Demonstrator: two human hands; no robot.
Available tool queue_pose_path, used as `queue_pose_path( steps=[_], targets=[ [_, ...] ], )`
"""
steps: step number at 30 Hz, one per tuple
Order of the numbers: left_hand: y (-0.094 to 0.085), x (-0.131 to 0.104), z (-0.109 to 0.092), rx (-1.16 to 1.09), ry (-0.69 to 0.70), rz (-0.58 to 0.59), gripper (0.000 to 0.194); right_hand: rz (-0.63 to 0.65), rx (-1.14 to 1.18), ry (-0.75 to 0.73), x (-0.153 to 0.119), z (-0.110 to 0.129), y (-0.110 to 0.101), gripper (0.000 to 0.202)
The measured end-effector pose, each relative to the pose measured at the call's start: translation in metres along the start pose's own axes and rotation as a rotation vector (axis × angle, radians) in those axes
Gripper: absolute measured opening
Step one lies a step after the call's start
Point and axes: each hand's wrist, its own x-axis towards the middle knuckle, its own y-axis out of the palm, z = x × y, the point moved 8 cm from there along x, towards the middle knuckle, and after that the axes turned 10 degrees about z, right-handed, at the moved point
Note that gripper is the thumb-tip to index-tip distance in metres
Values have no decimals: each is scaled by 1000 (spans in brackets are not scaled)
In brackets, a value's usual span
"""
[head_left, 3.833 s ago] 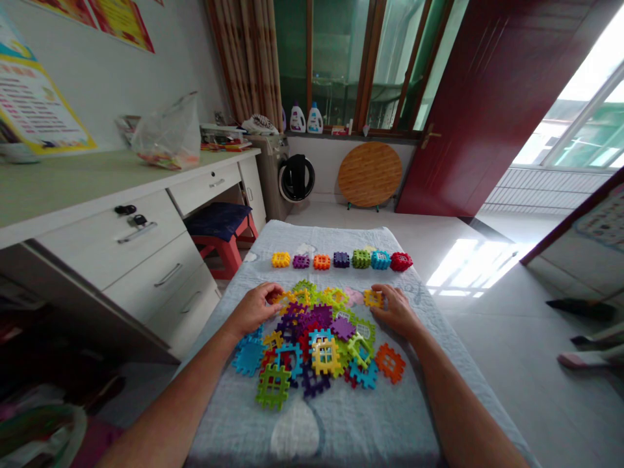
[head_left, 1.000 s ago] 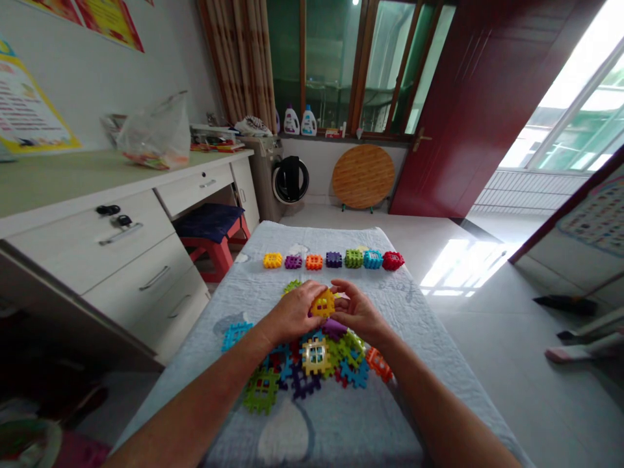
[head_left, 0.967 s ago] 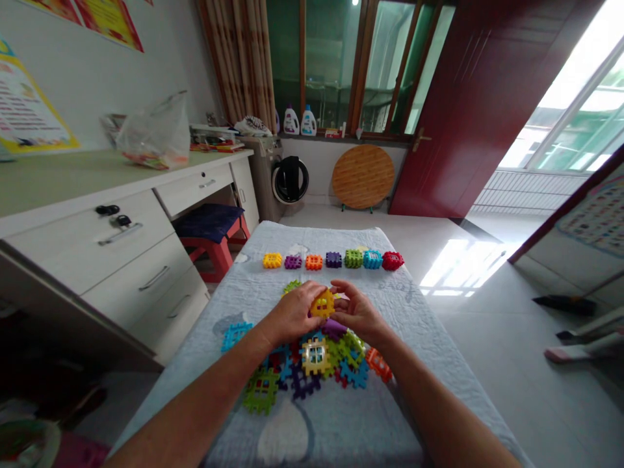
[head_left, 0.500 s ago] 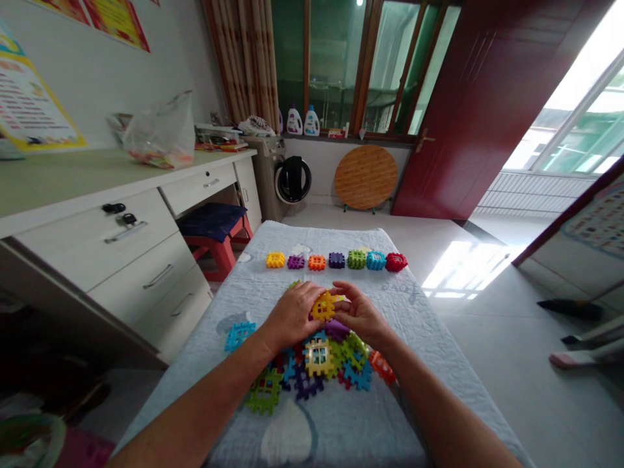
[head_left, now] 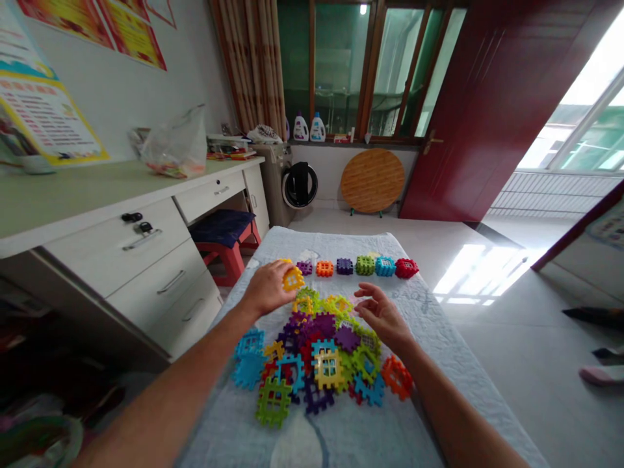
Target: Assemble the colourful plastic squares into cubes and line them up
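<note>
My left hand (head_left: 270, 286) grips a yellow toothed piece (head_left: 293, 279) at the left end of a row of small blocks. That row runs across the far part of the cloth: purple, orange (head_left: 324, 268), dark purple, green (head_left: 365, 265), light blue and red (head_left: 406, 268). My right hand (head_left: 383, 313) is raised at the right edge of the pile, its fingers apart and nothing in them. Below and between my hands lies a heap of flat toothed pieces, with a pale yellow window piece (head_left: 328, 368) on top and a green one (head_left: 273, 402) nearest me.
A patterned cloth (head_left: 439, 403) covers the table. An orange-red piece (head_left: 396, 377) lies beside my right forearm. To the left stand a desk (head_left: 97, 188) and a red stool (head_left: 229, 260). A washing machine (head_left: 275, 182) and round wooden board (head_left: 373, 181) are beyond.
My left hand has moved left and away from me with the yellow piece, to the row's left end. My right hand has shifted right, apart from it, uncovering more of the pile.
</note>
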Motion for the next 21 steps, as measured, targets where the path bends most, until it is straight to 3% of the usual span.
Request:
queue_pose_path(
  steps=[3, 6, 12, 21],
  targets=[
    [2, 30, 50, 32, -136, 99, 49, -108, -150, 12, 0, -4, -16, 40],
    [9, 59, 73, 51, -154, 216, 51, -170, -312, 13, -2, -3, -27, 36],
    [29, 90, 84, 80, -137, 385, 44, -227, -478, 44, -7, -6, -43, 36],
    [44, 97, 93, 114, -154, 476, 47, -189, -529, 70, -5, -11, -40, 35]
  ],
)
